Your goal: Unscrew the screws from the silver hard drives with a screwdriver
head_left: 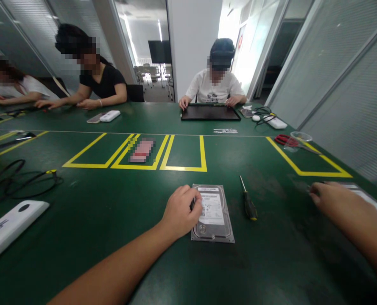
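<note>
While the hard drive point(216, 212) lies partly under the curled left fingers point(191, 194), any pinch is unclear.

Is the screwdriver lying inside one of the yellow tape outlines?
No, the screwdriver lies outside the yellow tape, on the green table between the hard drive and the right hand.

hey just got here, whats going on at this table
The person's left hand is on the left edge of a silver metal hard drive with a white label, flat on the green table. The right hand is beside a flat grey piece with a white label; its grip is unclear. A black-and-yellow-handled screwdriver lies between the hands. Opposite, someone in white handles a flat black rectangular panel.
</note>
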Action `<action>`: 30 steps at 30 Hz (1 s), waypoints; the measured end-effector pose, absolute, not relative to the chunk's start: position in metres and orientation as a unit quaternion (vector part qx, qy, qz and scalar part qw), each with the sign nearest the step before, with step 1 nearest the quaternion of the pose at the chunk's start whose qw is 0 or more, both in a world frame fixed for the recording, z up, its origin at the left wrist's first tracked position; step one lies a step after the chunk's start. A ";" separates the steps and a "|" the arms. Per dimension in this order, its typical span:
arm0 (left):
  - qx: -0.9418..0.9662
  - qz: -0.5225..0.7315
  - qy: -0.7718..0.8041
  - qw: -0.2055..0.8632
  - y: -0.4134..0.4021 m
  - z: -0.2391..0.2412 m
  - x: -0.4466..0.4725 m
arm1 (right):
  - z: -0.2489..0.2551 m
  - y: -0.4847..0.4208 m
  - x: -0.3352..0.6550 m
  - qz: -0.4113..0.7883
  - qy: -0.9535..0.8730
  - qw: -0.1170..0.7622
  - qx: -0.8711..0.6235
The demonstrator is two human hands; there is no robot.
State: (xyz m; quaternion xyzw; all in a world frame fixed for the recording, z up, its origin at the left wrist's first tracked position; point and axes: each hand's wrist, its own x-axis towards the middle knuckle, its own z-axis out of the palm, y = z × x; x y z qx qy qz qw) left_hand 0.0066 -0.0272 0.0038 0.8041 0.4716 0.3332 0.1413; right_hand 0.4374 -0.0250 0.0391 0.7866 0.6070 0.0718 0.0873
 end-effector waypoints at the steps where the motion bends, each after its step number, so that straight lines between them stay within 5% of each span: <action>1: 0.805 0.334 0.471 0.140 -0.027 0.003 0.007 | 0.038 -0.022 0.445 0.069 0.606 0.095 0.787; 30: 0.805 0.326 0.478 0.132 -0.026 0.002 0.006 | 0.014 -0.019 0.448 0.148 0.643 0.112 0.743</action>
